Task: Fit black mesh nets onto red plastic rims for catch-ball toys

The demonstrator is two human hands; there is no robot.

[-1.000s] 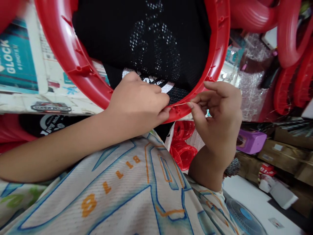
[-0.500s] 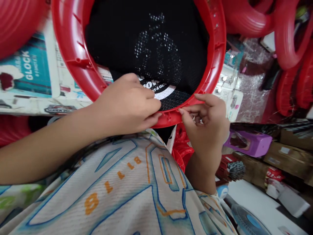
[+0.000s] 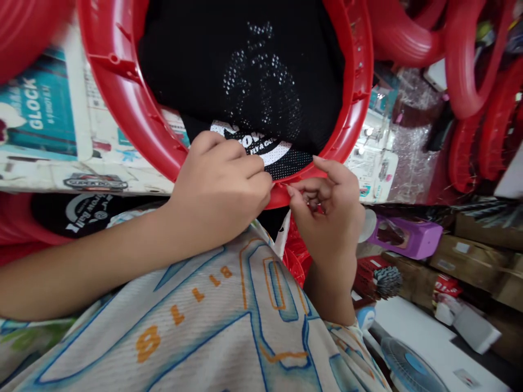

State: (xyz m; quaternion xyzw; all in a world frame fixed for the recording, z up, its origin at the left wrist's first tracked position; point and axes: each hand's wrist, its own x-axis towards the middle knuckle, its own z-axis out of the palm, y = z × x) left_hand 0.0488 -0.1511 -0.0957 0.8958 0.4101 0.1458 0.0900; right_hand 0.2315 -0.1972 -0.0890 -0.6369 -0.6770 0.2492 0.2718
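A large red plastic ring (image 3: 116, 90) lies in front of me, with black mesh fabric (image 3: 188, 65) stretched across its opening. White print shows on the fabric near the ring's front edge. My left hand (image 3: 224, 185) is closed at that near edge, its fingertips curled down onto the rim and mostly hidden. Beside it on the right, my right hand (image 3: 330, 201) pinches at the same rim, thumb and index finger together. Between the two hands a stretch of red rim is visible. Whatever small piece the fingertips hold is too small to make out.
Teal and white printed cartons (image 3: 44, 109) lie under the ring. More red rings (image 3: 466, 60) are at the upper right. A purple box (image 3: 408, 234), cardboard boxes (image 3: 469, 261) and a blue fan (image 3: 412, 365) are at the lower right.
The view has shifted slightly. My left fingers have curled in tighter, and my right hand has come closer to the left along the rim.
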